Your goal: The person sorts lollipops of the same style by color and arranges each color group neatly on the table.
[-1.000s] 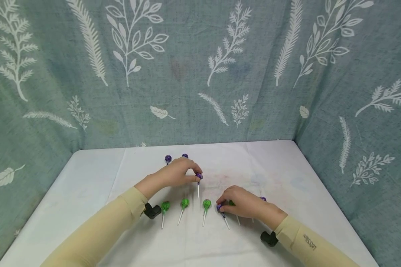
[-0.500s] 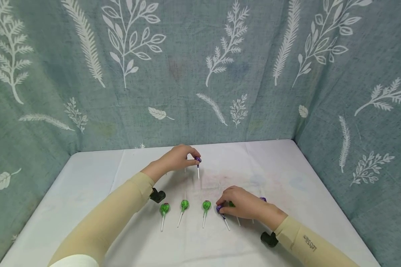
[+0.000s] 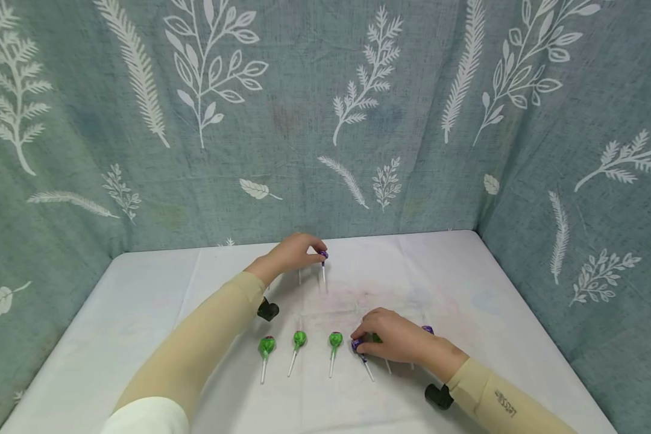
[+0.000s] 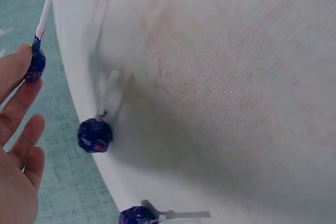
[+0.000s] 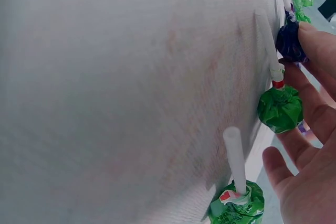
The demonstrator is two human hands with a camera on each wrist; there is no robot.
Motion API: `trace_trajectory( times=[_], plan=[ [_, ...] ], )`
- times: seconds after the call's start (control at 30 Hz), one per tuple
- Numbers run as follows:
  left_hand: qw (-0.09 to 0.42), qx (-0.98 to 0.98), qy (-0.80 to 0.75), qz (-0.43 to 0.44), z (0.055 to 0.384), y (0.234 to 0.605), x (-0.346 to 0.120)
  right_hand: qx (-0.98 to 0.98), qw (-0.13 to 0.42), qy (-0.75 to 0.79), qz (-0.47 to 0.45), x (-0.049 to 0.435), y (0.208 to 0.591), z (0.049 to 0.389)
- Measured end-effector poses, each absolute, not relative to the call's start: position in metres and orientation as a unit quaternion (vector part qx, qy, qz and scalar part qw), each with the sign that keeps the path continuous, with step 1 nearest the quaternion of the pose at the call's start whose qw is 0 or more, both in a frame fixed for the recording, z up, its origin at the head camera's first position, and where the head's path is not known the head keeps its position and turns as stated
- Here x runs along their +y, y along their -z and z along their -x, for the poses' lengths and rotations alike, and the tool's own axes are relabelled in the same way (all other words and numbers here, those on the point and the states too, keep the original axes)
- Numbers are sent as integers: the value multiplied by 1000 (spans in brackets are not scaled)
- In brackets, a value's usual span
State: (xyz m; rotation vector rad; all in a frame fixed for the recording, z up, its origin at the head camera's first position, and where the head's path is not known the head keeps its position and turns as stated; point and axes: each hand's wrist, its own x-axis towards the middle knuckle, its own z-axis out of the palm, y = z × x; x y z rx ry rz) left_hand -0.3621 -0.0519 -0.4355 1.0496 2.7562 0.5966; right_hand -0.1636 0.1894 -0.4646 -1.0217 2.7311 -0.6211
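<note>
Dark lettering [image 3: 505, 402] is carried on the right sleeve [image 3: 523, 411], "Lets" at its start, the rest too small to be read. Up next, three green lollipops [image 3: 300, 339] are lined up left of the right hand [image 3: 395, 339], by whose thumb and finger a purple lollipop [image 3: 357, 345] is pinched! And near the table [image 3: 401, 277]'s far edge, a second purple lollipop [image 3: 324, 255] is pinched by the left hand [image 3: 292, 253], two more [image 4: 95, 136] being seen beside it.

Behind the third green lollipop [image 3: 335, 340] from the left, passage is left free; its right is blocked by the right hand [image 3: 398, 339].
</note>
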Motion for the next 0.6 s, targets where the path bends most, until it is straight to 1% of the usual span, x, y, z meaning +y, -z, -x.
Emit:
trace_trajectory(
  times=[0.17, 0.37, 0.6],
  plan=[
    [74, 924, -185, -326, 368, 438, -49, 914, 81, 207, 338, 189, 465, 164],
    [87, 930, -163, -319, 377, 448, -44, 912, 81, 212, 341, 188, 465, 163],
    [87, 935, -147, -311, 380, 456, -39, 913, 85, 216, 336, 189, 465, 163]
  ],
)
